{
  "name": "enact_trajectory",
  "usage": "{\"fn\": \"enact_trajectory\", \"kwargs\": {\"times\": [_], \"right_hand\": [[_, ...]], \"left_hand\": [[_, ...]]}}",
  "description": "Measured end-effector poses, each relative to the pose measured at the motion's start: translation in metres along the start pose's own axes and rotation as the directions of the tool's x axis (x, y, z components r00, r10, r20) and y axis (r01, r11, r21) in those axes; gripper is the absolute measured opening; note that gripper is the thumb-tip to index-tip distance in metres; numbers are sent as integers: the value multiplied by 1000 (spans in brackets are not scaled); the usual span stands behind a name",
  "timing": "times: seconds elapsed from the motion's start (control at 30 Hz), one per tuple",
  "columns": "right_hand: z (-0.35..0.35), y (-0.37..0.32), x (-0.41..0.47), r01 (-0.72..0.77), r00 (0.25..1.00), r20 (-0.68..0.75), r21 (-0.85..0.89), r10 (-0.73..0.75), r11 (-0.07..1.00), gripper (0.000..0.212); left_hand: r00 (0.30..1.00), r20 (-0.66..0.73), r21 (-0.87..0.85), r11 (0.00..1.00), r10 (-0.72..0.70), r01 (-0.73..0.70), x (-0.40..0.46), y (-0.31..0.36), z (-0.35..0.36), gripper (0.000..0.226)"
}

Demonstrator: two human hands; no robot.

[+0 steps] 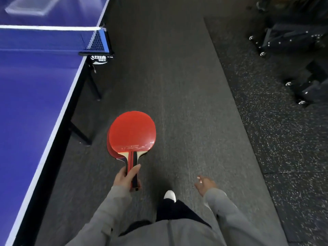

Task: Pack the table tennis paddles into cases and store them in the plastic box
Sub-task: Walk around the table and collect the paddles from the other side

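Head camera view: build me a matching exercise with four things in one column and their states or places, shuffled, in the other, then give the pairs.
Things:
1. red rubber paddles
2. right hand
3. blue table tennis table
4. white shoe

States or places:
A. open, holding nothing
B. on the dark floor, beyond the dark trousers
C. stacked, handles gripped by the left hand
D. along the left side of the view

Pairs: 1-C, 2-A, 3-D, 4-B

We count two paddles [132, 133], stacked red faces, one mostly hidden under the other, handles together. Two hands: left hand [126, 178], right hand [205, 185]. One blue surface [35, 89] at 9 o'clock, one net [96, 40] at 11. One clear box [30, 7], blurred. One white shoe [170, 196].
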State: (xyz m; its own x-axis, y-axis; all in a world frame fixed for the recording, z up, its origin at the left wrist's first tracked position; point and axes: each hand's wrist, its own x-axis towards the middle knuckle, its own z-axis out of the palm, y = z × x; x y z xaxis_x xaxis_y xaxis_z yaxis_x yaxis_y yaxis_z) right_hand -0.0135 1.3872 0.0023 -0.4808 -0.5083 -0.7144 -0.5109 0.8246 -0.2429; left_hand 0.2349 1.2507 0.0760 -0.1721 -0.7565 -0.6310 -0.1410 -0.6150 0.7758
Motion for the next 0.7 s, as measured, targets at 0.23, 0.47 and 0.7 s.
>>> {"fn": "enact_trajectory", "kwargs": {"times": [0.23, 0.47, 0.7], "right_hand": [[-102, -32, 90, 30, 999, 24, -100, -27, 995, 44], [-174, -82, 193, 45, 997, 72, -185, -33, 982, 44], [-266, -165, 296, 25, 998, 54, -249, -12, 968, 42]], "left_hand": [[997, -68, -31, 999, 23, -26, 62, 70, 54, 20], [996, -90, -37, 999, 2, -5, 155, 140, 101, 18], [1000, -18, -31, 999, -22, 21, 273, 243, 153, 20]]}}
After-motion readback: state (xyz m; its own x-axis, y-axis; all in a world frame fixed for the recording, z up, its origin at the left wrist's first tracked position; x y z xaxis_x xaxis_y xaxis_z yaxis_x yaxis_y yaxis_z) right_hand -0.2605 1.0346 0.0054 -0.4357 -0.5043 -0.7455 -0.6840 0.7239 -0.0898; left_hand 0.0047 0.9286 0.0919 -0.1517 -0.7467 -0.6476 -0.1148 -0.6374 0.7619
